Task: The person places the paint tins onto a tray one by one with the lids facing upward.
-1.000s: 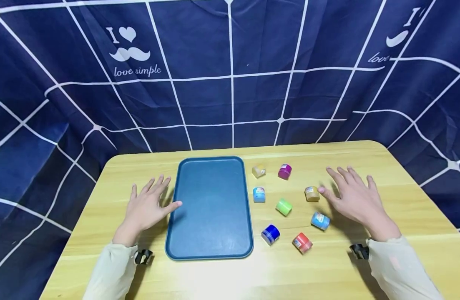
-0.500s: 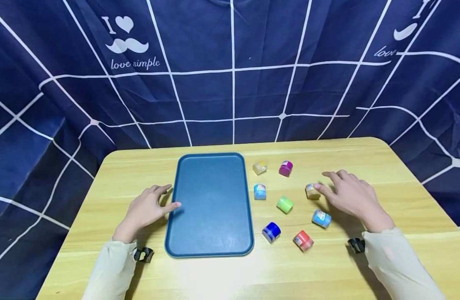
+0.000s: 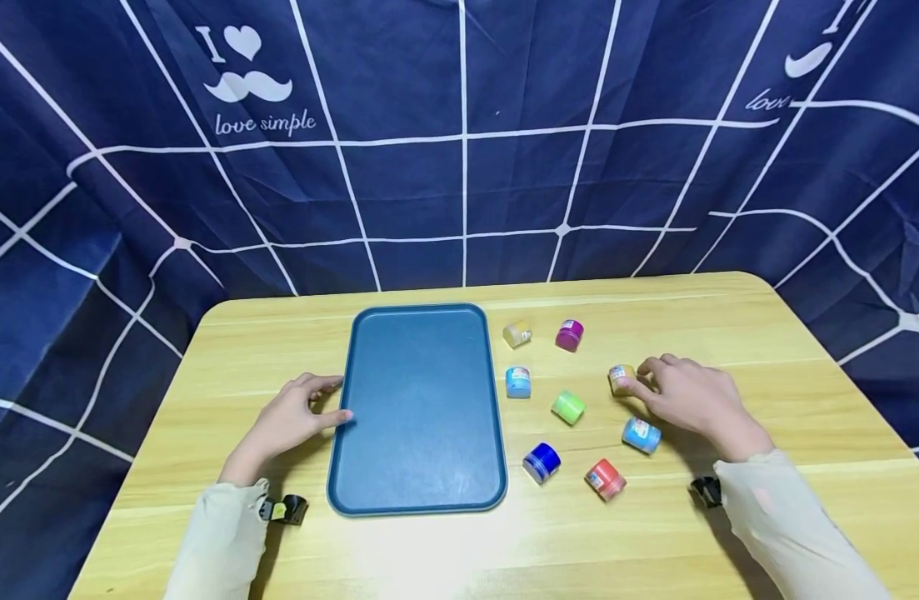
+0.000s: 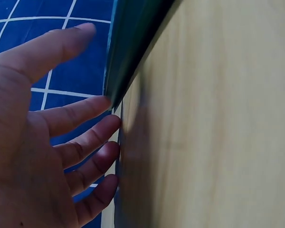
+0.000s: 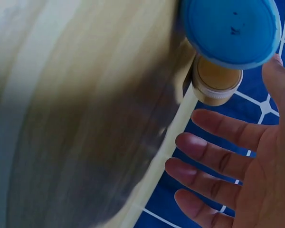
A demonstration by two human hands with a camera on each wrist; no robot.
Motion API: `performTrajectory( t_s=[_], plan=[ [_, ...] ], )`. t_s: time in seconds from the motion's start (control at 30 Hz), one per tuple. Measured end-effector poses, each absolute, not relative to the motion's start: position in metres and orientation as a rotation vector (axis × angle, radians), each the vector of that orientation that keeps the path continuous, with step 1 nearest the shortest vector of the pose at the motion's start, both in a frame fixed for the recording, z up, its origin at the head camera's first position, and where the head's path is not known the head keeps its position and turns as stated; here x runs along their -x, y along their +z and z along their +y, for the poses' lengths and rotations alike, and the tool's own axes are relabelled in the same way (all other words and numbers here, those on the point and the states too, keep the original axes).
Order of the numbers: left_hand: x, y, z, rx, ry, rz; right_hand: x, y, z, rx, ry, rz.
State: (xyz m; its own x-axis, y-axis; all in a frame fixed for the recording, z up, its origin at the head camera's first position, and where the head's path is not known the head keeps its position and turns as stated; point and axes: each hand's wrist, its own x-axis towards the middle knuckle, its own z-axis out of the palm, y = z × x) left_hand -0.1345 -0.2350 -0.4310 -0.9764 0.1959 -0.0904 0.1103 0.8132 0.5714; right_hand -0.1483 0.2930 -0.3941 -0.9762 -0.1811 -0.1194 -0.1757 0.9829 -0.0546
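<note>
My left hand [image 3: 285, 418] is at the left edge of the blue tray [image 3: 417, 408], its thumb over the rim. In the left wrist view, its fingers [image 4: 92, 116] reach the table surface beside the tray's side, with the thumb apart above. My right hand [image 3: 695, 398] hovers low by a small jar with a gold-brown lid [image 3: 621, 377], the thumb in front of it. In the right wrist view, the fingers [image 5: 213, 175] are spread and hold nothing; the gold-brown jar [image 5: 216, 83] stands partly behind a light-blue jar [image 5: 232, 31].
Right of the tray lie several small jars: yellowish [image 3: 516, 334], purple [image 3: 569, 335], light blue [image 3: 517, 382], green [image 3: 567, 407], dark blue [image 3: 541, 462], red [image 3: 605, 479] and another light blue [image 3: 641, 435]. A dark-blue curtain [image 3: 407, 200] hangs behind the wooden table [image 3: 422, 554].
Both hands have lowered, their fingers drawing together. The left has come to the tray's edge; the right has moved left toward the gold-brown jar. The head view has tilted slightly downward.
</note>
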Motion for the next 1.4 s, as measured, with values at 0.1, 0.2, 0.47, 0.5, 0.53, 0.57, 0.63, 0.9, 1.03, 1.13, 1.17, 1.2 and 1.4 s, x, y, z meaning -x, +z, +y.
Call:
performTrajectory(
  t_s=[0.1,0.2,0.47,0.5,0.53,0.57,0.63,0.9,1.03,1.13,1.17,1.2,1.4],
  plan=[
    [0.134,-0.431,-0.237,-0.252,0.945,2.817,0.149,-0.394,0.291,0.279,-0.064,2.983],
    [0.134,-0.431,-0.24,-0.251,1.01,2.763,0.151,-0.394,0.29,0.276,-0.062,2.971],
    [0.134,-0.43,-0.243,-0.278,1.082,2.7,0.151,-0.396,0.29,0.279,-0.075,2.956],
    [0.134,-0.431,-0.244,-0.282,1.082,2.7,0.151,-0.397,0.289,0.279,-0.082,2.955],
    [0.134,-0.431,-0.244,-0.285,1.085,2.702,0.151,-0.397,0.289,0.279,-0.09,2.956],
    [0.134,-0.431,-0.245,-0.288,1.085,2.702,0.151,-0.397,0.288,0.28,-0.097,2.957],
    [0.134,-0.43,-0.246,-0.292,1.091,2.696,0.15,-0.398,0.287,0.282,-0.119,2.957],
    [0.135,-0.428,-0.251,-0.278,1.133,2.62,0.151,-0.401,0.288,0.254,-0.225,2.943],
    [0.135,-0.428,-0.251,-0.28,1.136,2.617,0.152,-0.403,0.288,0.222,-0.287,2.929],
    [0.135,-0.428,-0.25,-0.288,1.143,2.627,0.152,-0.404,0.287,0.198,-0.343,2.911],
    [0.135,-0.429,-0.249,-0.293,1.144,2.631,0.152,-0.404,0.287,0.191,-0.361,2.906],
    [0.135,-0.429,-0.249,-0.298,1.145,2.634,0.152,-0.404,0.288,0.186,-0.375,2.902],
    [0.134,-0.434,-0.249,-0.297,1.15,2.638,0.151,-0.4,0.291,0.196,-0.45,2.904]
  ],
)
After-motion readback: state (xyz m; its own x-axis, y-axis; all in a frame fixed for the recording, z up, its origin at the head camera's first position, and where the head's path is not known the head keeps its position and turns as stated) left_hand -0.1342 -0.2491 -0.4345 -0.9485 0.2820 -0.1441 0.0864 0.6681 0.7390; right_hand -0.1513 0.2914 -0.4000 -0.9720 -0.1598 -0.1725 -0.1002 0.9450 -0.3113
